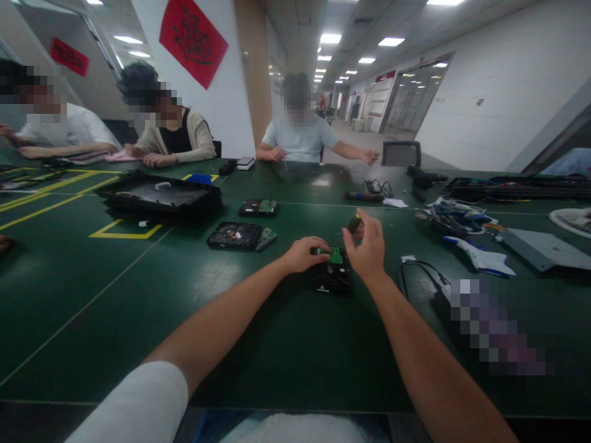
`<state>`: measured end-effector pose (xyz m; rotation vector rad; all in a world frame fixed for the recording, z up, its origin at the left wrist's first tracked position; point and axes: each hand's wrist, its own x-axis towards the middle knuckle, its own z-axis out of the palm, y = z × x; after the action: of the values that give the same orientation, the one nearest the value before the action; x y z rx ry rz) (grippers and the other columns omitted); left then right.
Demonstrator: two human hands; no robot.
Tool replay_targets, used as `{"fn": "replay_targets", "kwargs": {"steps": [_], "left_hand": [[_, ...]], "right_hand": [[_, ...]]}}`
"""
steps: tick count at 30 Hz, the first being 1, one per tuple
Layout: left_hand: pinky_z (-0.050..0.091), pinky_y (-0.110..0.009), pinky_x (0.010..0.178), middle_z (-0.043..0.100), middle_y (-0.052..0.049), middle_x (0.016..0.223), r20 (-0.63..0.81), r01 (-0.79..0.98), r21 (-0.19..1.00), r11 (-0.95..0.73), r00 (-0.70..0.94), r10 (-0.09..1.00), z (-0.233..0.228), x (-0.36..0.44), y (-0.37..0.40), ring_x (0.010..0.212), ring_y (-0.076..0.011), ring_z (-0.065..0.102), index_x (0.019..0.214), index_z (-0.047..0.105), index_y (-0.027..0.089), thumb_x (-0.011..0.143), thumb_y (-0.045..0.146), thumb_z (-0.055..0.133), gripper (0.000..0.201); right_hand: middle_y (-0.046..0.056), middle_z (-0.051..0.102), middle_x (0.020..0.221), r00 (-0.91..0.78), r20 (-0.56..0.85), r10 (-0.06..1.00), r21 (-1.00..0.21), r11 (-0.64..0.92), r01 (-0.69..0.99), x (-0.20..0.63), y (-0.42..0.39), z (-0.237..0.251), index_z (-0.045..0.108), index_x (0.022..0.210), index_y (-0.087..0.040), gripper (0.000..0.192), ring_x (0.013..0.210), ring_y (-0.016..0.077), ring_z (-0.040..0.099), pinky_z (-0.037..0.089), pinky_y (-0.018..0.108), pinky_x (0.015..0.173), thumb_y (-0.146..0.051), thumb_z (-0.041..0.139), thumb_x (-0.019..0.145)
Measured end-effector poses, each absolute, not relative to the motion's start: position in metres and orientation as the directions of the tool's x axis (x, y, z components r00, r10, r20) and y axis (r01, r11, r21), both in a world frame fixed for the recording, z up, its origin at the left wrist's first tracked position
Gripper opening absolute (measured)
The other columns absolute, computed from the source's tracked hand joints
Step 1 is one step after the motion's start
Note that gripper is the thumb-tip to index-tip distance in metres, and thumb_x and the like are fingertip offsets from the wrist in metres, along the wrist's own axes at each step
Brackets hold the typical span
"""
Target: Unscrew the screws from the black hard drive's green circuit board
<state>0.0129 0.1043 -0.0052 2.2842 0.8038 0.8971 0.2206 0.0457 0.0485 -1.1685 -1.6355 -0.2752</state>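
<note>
A black hard drive (pixel 331 278) with a green circuit board (pixel 336 255) on its upper face lies flat on the table in front of me. My left hand (pixel 306 253) grips its left side, the fingers curled over the far left part. Above its right side, my right hand (pixel 368 246) holds a screwdriver by its dark green and yellow handle (pixel 354 223). The screwdriver's shaft and tip are hard to make out. Further off to the left lie another hard drive (pixel 257 207), an opened black drive case (pixel 233 235) and a loose circuit board (pixel 266 239).
A large black tray (pixel 159 197) stands at the left. To the right are a bundle of cables (pixel 457 215), a blue-white piece (pixel 482 255), a grey metal box (pixel 545 249) and a cable (pixel 425 264). A power drill (pixel 422 177) lies farther back. Three people sit across the table.
</note>
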Motion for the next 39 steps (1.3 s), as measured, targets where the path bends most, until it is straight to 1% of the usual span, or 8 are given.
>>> {"fn": "replay_targets", "kwargs": {"steps": [6, 11, 17, 21, 25, 29, 35, 39], "left_hand": [[0.049, -0.039, 0.11, 0.074, -0.006, 0.123, 0.407, 0.316, 0.669, -0.673, 0.601, 0.687, -0.0047, 0.0127, 0.1043, 0.115, -0.0225, 0.069, 0.109, 0.079, 0.026, 0.086, 0.038, 0.077, 0.026], [0.048, -0.039, 0.11, 0.074, -0.006, 0.123, 0.404, 0.316, 0.675, -0.667, 0.598, 0.692, -0.0048, 0.0125, 0.1039, 0.115, -0.0223, 0.068, 0.11, 0.079, 0.026, 0.086, 0.038, 0.077, 0.026], [0.048, -0.038, 0.111, 0.074, -0.006, 0.123, 0.401, 0.311, 0.682, -0.661, 0.597, 0.695, -0.0059, 0.0121, 0.1041, 0.116, -0.0224, 0.068, 0.11, 0.079, 0.026, 0.086, 0.038, 0.077, 0.027], [0.048, -0.039, 0.111, 0.074, -0.006, 0.123, 0.404, 0.317, 0.68, -0.661, 0.59, 0.699, -0.0053, 0.0124, 0.1032, 0.115, -0.0224, 0.068, 0.109, 0.079, 0.026, 0.086, 0.038, 0.077, 0.026], [0.048, -0.039, 0.11, 0.073, -0.006, 0.124, 0.391, 0.333, 0.676, -0.657, 0.594, 0.703, -0.0034, 0.0125, 0.1022, 0.115, -0.0226, 0.068, 0.11, 0.079, 0.026, 0.087, 0.039, 0.076, 0.026], [0.048, -0.039, 0.111, 0.073, -0.006, 0.123, 0.391, 0.335, 0.672, -0.66, 0.597, 0.701, -0.0033, 0.0125, 0.1029, 0.115, -0.0227, 0.068, 0.11, 0.079, 0.026, 0.086, 0.038, 0.077, 0.026], [0.047, -0.039, 0.111, 0.073, -0.006, 0.123, 0.403, 0.319, 0.672, -0.669, 0.601, 0.691, -0.0044, 0.0118, 0.1034, 0.117, -0.0226, 0.067, 0.11, 0.079, 0.025, 0.087, 0.039, 0.076, 0.027], [0.047, -0.039, 0.111, 0.073, -0.006, 0.124, 0.4, 0.318, 0.677, -0.664, 0.598, 0.695, -0.0045, 0.0116, 0.1031, 0.117, -0.0228, 0.067, 0.11, 0.079, 0.025, 0.086, 0.038, 0.077, 0.027]], "right_hand": [[0.015, 0.059, 0.126, 0.027, 0.83, 0.557, -0.364, 0.505, 0.783, 0.2204, 0.0462, 0.0471, 0.039, 0.152, -0.021, 0.061, 0.092, 0.0226, 0.066, 0.063, 0.044, 0.084, -0.025, 0.057, 0.094], [0.014, 0.059, 0.122, 0.049, 0.824, 0.564, -0.38, 0.485, 0.788, 0.2198, 0.0452, 0.0479, 0.043, 0.149, -0.021, 0.058, 0.083, 0.0207, 0.065, 0.063, 0.044, 0.08, -0.033, 0.06, 0.094], [0.016, 0.059, 0.127, 0.036, 0.825, 0.564, -0.382, 0.51, 0.77, 0.2205, 0.0461, 0.0483, 0.039, 0.153, -0.02, 0.062, 0.087, 0.0209, 0.066, 0.063, 0.043, 0.082, -0.027, 0.057, 0.094], [0.014, 0.059, 0.126, 0.04, 0.822, 0.567, -0.382, 0.498, 0.779, 0.2214, 0.0462, 0.0476, 0.042, 0.151, -0.022, 0.061, 0.081, 0.0198, 0.065, 0.063, 0.044, 0.081, -0.035, 0.061, 0.095], [0.016, 0.06, 0.127, 0.025, 0.821, 0.57, -0.374, 0.504, 0.779, 0.221, 0.0467, 0.0463, 0.039, 0.153, -0.022, 0.062, 0.092, 0.0228, 0.067, 0.064, 0.045, 0.083, -0.032, 0.058, 0.095], [0.017, 0.061, 0.127, 0.043, 0.817, 0.575, -0.39, 0.496, 0.775, 0.2209, 0.0484, 0.0441, 0.036, 0.155, -0.021, 0.063, 0.089, 0.0226, 0.068, 0.064, 0.046, 0.084, -0.03, 0.057, 0.095], [0.015, 0.062, 0.126, 0.063, 0.82, 0.569, -0.403, 0.495, 0.77, 0.2234, 0.0495, 0.0431, 0.046, 0.147, -0.021, 0.056, 0.092, 0.0228, 0.068, 0.065, 0.043, 0.082, -0.035, 0.061, 0.095], [0.016, 0.061, 0.131, 0.042, 0.822, 0.568, -0.397, 0.518, 0.757, 0.2229, 0.05, 0.0426, 0.039, 0.153, -0.02, 0.06, 0.095, 0.0235, 0.069, 0.063, 0.046, 0.09, -0.027, 0.056, 0.096]]}}
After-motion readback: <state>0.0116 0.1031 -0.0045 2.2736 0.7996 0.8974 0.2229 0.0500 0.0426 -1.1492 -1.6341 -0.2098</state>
